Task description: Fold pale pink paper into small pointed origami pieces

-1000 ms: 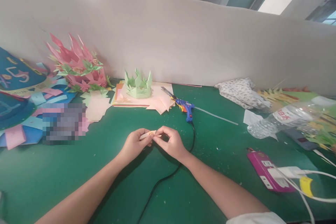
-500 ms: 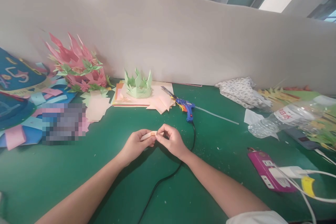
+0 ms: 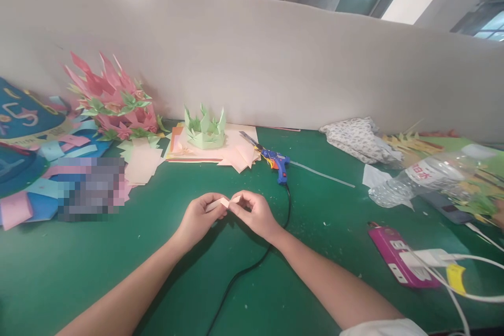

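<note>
Between my two hands is a small folded strip of pale peach paper (image 3: 224, 202). My left hand (image 3: 200, 218) pinches its left part between thumb and fingers. At the right end, my right hand (image 3: 255, 213) grips the paper with thumb and curled fingers, the fingertips of both hands nearly touching. Beyond the hands, a green paper crown (image 3: 205, 134) stands on a stack of peach sheets (image 3: 236, 139). A blue glue gun (image 3: 280, 167) lies on the green table (image 3: 315, 283), its black cord running beneath my right wrist.
Pink paper crowns (image 3: 114, 97), blue hats (image 3: 31, 121) and paper pieces are at the left. On the right lie a patterned cloth (image 3: 356, 139), a plastic bottle (image 3: 421, 178), a phone (image 3: 447, 209) and a magenta power strip (image 3: 388, 252) with white cables.
The paper strip has turned between my fingers, and a folded end now stands up by my right thumb. The view has shifted slightly. At the far right edge, part of another hand has appeared.
</note>
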`<state>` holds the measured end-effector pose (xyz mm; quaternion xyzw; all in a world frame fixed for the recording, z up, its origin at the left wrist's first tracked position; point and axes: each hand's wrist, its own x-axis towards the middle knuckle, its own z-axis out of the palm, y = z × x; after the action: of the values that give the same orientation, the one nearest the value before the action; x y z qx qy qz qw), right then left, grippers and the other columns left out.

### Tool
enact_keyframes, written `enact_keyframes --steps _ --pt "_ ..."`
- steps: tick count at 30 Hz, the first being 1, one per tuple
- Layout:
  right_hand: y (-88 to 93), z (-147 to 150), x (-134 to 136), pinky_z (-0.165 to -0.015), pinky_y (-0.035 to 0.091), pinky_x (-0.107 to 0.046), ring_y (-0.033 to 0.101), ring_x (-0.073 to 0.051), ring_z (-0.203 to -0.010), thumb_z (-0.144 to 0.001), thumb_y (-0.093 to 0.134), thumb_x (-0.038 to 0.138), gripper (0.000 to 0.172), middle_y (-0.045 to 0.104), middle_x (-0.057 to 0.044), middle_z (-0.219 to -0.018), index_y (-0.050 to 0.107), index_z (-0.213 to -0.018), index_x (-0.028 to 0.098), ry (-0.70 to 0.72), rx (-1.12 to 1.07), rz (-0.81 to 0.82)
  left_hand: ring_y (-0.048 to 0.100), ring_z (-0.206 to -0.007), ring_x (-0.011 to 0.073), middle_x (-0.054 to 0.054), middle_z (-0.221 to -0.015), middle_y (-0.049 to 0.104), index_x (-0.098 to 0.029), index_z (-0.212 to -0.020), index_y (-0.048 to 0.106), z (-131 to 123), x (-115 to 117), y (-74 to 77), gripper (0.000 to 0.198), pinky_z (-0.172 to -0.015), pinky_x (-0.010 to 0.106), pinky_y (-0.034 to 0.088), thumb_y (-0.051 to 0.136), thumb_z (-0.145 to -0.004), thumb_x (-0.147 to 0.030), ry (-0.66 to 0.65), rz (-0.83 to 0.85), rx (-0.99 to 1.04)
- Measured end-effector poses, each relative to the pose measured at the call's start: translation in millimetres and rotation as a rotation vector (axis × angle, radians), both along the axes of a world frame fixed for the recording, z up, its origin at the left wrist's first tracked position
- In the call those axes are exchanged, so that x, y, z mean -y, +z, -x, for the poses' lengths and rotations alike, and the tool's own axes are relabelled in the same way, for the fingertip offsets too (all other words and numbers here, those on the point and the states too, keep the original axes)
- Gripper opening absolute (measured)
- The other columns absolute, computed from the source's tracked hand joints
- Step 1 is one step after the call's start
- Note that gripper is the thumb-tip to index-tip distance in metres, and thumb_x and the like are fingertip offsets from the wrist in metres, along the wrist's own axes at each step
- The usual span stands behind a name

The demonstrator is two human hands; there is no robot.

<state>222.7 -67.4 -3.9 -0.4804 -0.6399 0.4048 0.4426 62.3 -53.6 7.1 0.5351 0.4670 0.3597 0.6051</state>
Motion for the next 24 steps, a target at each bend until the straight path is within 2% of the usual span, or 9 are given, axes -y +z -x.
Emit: enact_keyframes --steps 7,14,19,24 --pt "-4.3 -1.9 -2.2 -0.052 0.040 -0.020 0.048 -0.010 -0.055 -0.078 0.053 0.027 0.013 0.052 0.003 -0.061 0.050 -0.069 0.018 -0.005 0.010 0.043 0.058 -0.067 0.0131 0.001 -0.070 0.062 -0.016 -0.088 0.061 -0.1 0.2 -2.6 0.030 -0.062 0.022 0.044 0.062 -0.070 -0.040 -0.038 -0.014 -0.023" --pt "-8.4 -1.5 -2.8 -0.050 0.034 -0.019 0.042 -0.008 -0.053 -0.081 0.048 0.021 0.013 0.049 0.003 -0.064 0.048 -0.068 0.018 0.046 0.030 -0.036 0.054 -0.059 0.0119 0.000 -0.063 0.060 -0.015 -0.077 0.060 -0.7 1.7 1.2 0.029 -0.058 0.022 0.042 0.057 -0.074 -0.043 -0.106 -0.063 -0.091" --pt "-3.5 0.3 -1.7 -0.054 0.038 -0.020 0.048 -0.009 -0.057 -0.085 0.046 0.030 0.017 0.051 0.002 -0.066 0.050 -0.074 0.018 0.126 -0.044 0.038 0.052 -0.055 0.0104 0.000 -0.061 0.058 -0.014 -0.076 0.056 -2.6 2.6 6.4 0.031 -0.054 0.021 0.043 0.054 -0.075 -0.045 -0.113 0.007 -0.009" --pt "-5.8 -0.6 -3.3 -0.055 0.039 -0.020 0.049 -0.009 -0.059 -0.085 0.046 0.029 0.016 0.052 0.002 -0.068 0.049 -0.073 0.018 0.133 -0.038 0.047 0.051 -0.053 0.0087 -0.001 -0.060 0.057 -0.014 -0.077 0.054 -3.4 4.0 5.4 0.030 -0.053 0.020 0.043 0.055 -0.076 -0.043 -0.113 0.038 0.003"
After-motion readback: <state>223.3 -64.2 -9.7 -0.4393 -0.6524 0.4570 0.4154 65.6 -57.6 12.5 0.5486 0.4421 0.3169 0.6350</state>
